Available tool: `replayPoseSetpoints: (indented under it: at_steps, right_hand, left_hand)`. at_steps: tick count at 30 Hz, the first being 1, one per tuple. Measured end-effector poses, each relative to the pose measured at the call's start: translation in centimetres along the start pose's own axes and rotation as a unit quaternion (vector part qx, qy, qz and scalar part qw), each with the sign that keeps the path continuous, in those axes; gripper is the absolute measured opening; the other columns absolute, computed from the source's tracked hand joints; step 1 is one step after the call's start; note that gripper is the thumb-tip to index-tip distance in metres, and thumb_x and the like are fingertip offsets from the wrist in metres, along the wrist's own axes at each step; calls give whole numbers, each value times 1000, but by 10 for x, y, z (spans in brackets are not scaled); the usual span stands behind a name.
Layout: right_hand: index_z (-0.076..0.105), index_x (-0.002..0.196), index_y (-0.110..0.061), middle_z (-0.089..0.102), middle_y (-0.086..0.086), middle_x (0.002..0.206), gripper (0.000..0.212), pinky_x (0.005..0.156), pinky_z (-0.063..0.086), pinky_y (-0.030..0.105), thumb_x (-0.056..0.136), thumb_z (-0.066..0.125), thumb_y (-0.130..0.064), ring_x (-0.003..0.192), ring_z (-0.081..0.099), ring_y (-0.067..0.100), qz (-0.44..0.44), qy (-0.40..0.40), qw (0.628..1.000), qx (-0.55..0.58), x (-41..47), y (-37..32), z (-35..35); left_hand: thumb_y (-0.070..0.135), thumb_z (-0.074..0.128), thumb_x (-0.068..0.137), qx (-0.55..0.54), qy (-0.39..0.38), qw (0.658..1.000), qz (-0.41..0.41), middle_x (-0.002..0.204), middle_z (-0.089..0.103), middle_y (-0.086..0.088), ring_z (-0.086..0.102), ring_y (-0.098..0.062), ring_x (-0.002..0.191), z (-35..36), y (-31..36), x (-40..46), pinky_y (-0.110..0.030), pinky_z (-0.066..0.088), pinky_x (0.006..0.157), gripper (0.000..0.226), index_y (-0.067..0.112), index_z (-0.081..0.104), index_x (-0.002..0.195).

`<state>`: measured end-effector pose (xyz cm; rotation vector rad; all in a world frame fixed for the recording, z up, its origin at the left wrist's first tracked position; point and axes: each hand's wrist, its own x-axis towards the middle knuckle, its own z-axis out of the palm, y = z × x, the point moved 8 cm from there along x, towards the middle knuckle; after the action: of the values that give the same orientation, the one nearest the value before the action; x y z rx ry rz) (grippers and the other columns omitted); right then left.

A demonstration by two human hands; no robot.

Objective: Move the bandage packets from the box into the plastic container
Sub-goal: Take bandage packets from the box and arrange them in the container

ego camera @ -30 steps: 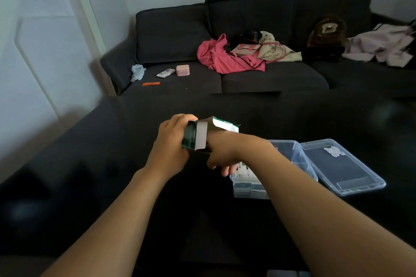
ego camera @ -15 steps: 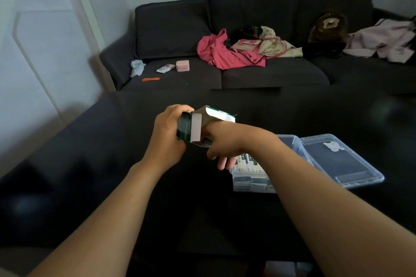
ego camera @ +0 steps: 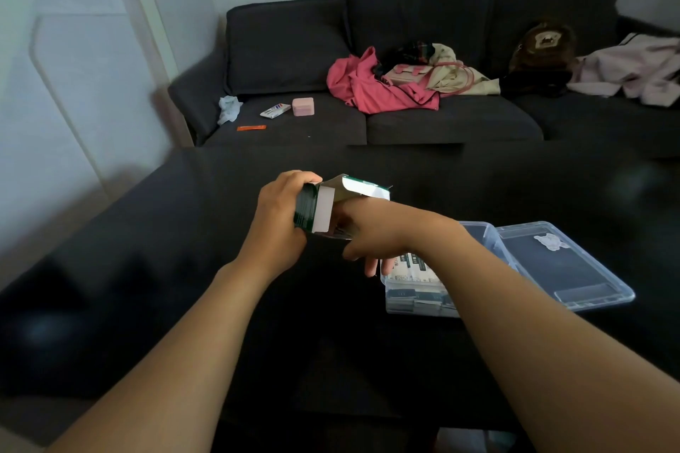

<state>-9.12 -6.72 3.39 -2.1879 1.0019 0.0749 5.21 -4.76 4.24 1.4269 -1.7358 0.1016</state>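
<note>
My left hand (ego camera: 281,222) grips a small green and white cardboard box (ego camera: 316,211) above the dark table, its flap (ego camera: 364,189) open toward the right. My right hand (ego camera: 371,232) reaches into the box's open end; its thumb and first fingers are hidden inside, and the other fingers hang loosely below. Whether it pinches a packet cannot be seen. Just right of the hands stands the clear plastic container (ego camera: 485,232), with several bandage packets (ego camera: 408,270) stacked in it.
The container's clear lid (ego camera: 566,268) lies flat beside it on the right. The dark table (ego camera: 184,268) stretches left and forward. Behind it a dark sofa (ego camera: 294,48) holds pink clothes (ego camera: 368,85), a bag and small items.
The hands and box have stayed almost in place. My right hand's fingers sit slightly deeper in the box's open end.
</note>
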Motion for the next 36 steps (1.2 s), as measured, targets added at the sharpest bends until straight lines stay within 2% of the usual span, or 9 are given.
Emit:
replayPoseSetpoints:
  at_steps: [5, 8, 14, 17, 20, 25, 28, 31, 36]
  right_hand:
    - [39, 147, -15, 72, 18, 111, 54, 66, 62, 28, 98, 59, -10, 73, 76, 20, 25, 2, 1000, 8, -1, 1, -2]
    - [43, 144, -13, 73, 17, 108, 50, 72, 63, 33, 97, 59, -12, 80, 77, 24, 30, 3, 999, -30, 3, 1, -2]
    - [51, 133, -8, 69, 8, 87, 36, 55, 57, 21, 98, 58, -14, 60, 70, 14, 11, 41, 990, -138, 2, -3, -4]
    - [48, 140, -15, 69, 9, 101, 44, 50, 52, 21, 98, 52, -9, 68, 73, 17, -10, 89, 991, -100, 3, -3, -12]
    - [40, 149, -31, 60, 11, 130, 58, 48, 53, 20, 98, 45, -3, 69, 76, 17, -27, 77, 995, -58, 1, -4, -10]
    - [27, 155, -34, 50, 13, 146, 66, 65, 63, 29, 99, 43, -3, 74, 77, 18, -8, -1, 999, -36, -7, -5, 4]
    - [29, 155, -21, 70, 15, 117, 57, 62, 61, 27, 102, 47, -10, 66, 76, 15, 35, -8, 997, -63, -5, -1, 5]
    - [39, 147, -16, 72, 9, 85, 47, 55, 56, 23, 102, 50, -14, 49, 69, 9, 46, 1, 993, -113, -2, -1, 4]
    - [45, 143, -14, 64, 11, 113, 49, 76, 60, 31, 97, 57, -9, 69, 66, 17, 21, 39, 980, -195, 0, -6, 3]
  left_hand:
    - [-9, 68, 73, -7, 34, 999, 42, 125, 59, -9, 57, -31, 115, -8, 11, 0, -51, 49, 94, 55, 11, 61, 123]
    - [-14, 69, 70, -1, 37, 999, 34, 125, 59, -7, 57, -32, 116, -9, 9, -1, -53, 49, 93, 61, 14, 60, 123]
    - [-13, 66, 70, 15, 11, 1000, 6, 131, 55, -4, 54, -34, 120, -6, 5, -2, -53, 48, 96, 66, 19, 57, 127]
    - [-15, 63, 72, 7, 17, 1000, -13, 128, 56, -2, 54, -24, 119, -8, 5, -1, -31, 46, 101, 62, 16, 59, 126]
    - [-14, 64, 77, -34, 12, 999, -37, 121, 56, 2, 53, -7, 110, -9, 9, -1, -1, 34, 90, 54, 13, 61, 123]
    - [-14, 69, 77, -56, -1, 998, -14, 121, 55, 5, 53, -4, 110, -7, 16, -3, -7, 39, 91, 55, 13, 62, 124]
    - [-13, 71, 76, -57, -3, 998, 3, 121, 56, 4, 54, -5, 110, -6, 18, -4, -11, 43, 92, 55, 13, 63, 123]
    - [-14, 70, 73, -48, -13, 999, 8, 119, 59, 1, 56, -8, 108, -4, 16, -4, -6, 38, 90, 55, 13, 64, 121]
    - [-11, 71, 75, -24, -55, 998, -8, 123, 57, 0, 56, -12, 110, 3, 9, -5, -7, 39, 87, 58, 15, 61, 126]
